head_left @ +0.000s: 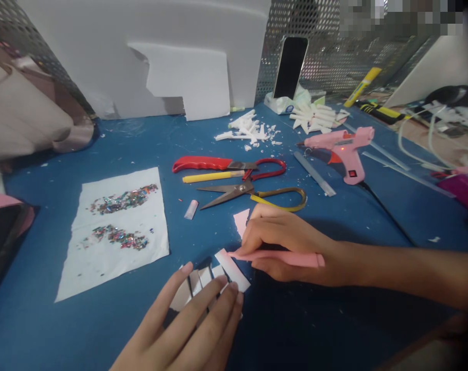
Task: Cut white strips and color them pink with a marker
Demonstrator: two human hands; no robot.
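Observation:
In the head view, my right hand [286,232] grips a slim pink pen [291,258]. The pen's tip rests on the upper end of a white strip [234,272], where a faint pink tint shows. My left hand [191,335] lies flat with fingers spread, its fingertips pressing the strip's lower end. Several more pale strips [205,278] lie side by side, partly hidden under these fingers. Just beyond my right hand's knuckles lies a pale pink paper piece [241,221]. A small whitish rolled piece [191,209] is farther left.
Scissors [239,190], a red-handled cutter [205,163] and a yellow stick [212,177] lie ahead. At right stands a pink glue gun [347,149] with its cord. A white sheet [118,257] holds glitter at left. White scraps [253,128] and a propped phone [291,67] are behind.

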